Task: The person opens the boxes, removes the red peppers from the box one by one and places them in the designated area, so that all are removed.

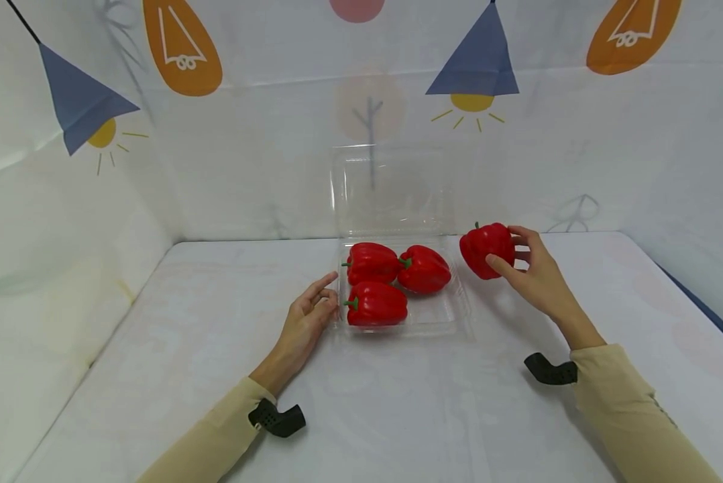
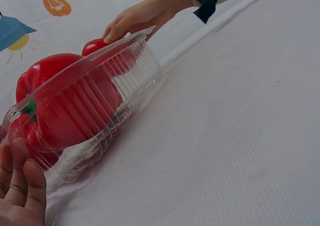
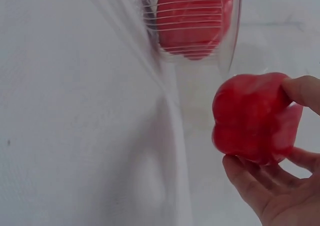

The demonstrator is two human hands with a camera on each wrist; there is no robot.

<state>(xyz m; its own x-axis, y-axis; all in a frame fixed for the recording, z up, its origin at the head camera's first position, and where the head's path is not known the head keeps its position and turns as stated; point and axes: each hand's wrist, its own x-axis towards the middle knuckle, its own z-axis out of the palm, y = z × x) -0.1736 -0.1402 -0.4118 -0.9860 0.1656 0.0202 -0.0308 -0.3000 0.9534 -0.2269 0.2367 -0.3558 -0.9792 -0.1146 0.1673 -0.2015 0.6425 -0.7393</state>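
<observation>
Head view: left hand (image 1: 304, 323), fingers relaxed, touches clear container (image 1: 436, 312) at centre, perhaps steadying it; right hand (image 1: 536, 276) grips red pepper (image 1: 485, 248), right of centre, likely raised for clearance.

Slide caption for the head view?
Right hand holds a red pepper beside an open clear box of three more peppers, left hand at its opposite side.
</observation>
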